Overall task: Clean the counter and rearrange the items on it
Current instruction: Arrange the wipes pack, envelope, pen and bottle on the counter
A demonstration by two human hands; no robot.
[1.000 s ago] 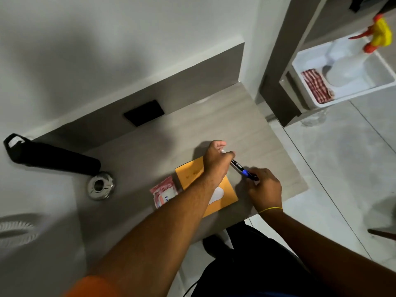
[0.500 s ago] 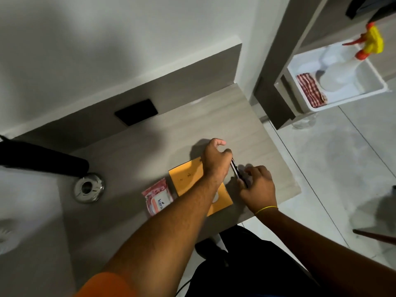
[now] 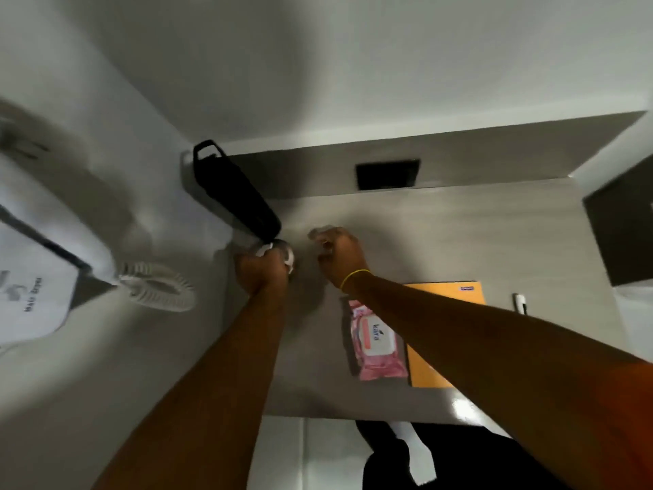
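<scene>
My left hand is closed around a crumpled white wipe and sits over the round metal cap at the counter's left end. Beside it, my right hand hovers blurred with fingers loosely curled and nothing in it. A pink wipes pack lies on the grey wood counter, next to an orange envelope that my right forearm partly covers. The pen lies on the counter to the right of the envelope.
A black umbrella-like object leans in the back left corner, just above the metal cap. A black outlet plate is set in the backsplash. A white hair dryer unit with a coiled cord hangs on the left wall.
The view has swung left. Both hands left the pen and envelope and moved left to the metal cap. The pen now lies on the counter, out of my right hand.
</scene>
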